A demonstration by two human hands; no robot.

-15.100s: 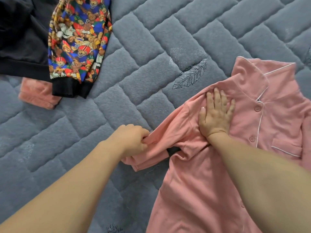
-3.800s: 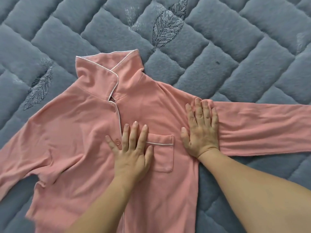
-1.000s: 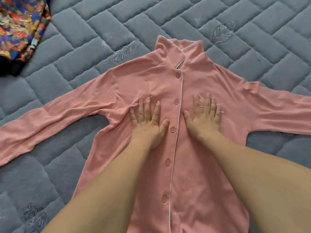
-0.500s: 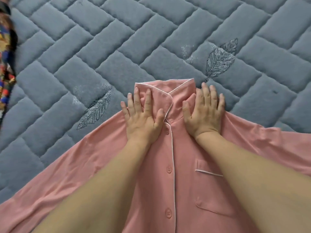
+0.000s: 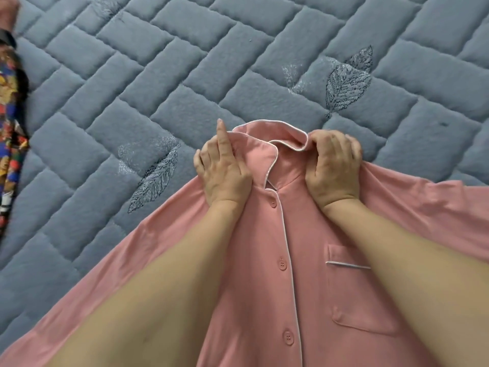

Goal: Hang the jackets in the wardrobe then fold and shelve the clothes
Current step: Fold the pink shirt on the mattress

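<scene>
Both hands sit at the neck of the pink pyjama shirt point(image 5: 259, 260); the left hand point(image 5: 225, 170) grips the left side of the collar point(image 5: 267, 144), its fingers curled under the fabric edge while the index finger sticks straight up past the collar's rim; the right hand point(image 5: 333, 165) has its fingers curled over the right side of the collar, pinching the white-piped edge so that it bunches into a small fold beside the knuckles. The shirt lies face up and buttoned on a grey quilted mattress cover point(image 5: 185, 75), its collar pointing away from the person and its sleeves running off toward the lower left and the right edge; three buttons point(image 5: 282, 264) show down the piped placket, and a chest pocket point(image 5: 352, 290) with white trim lies partly beneath the right forearm. Stitched leaf motifs point(image 5: 346, 86) mark the cover above and to the left of the collar; a strip of bright patterned garment point(image 5: 10, 144) with a dark edge lies at the far left, well apart from the shirt.
</scene>
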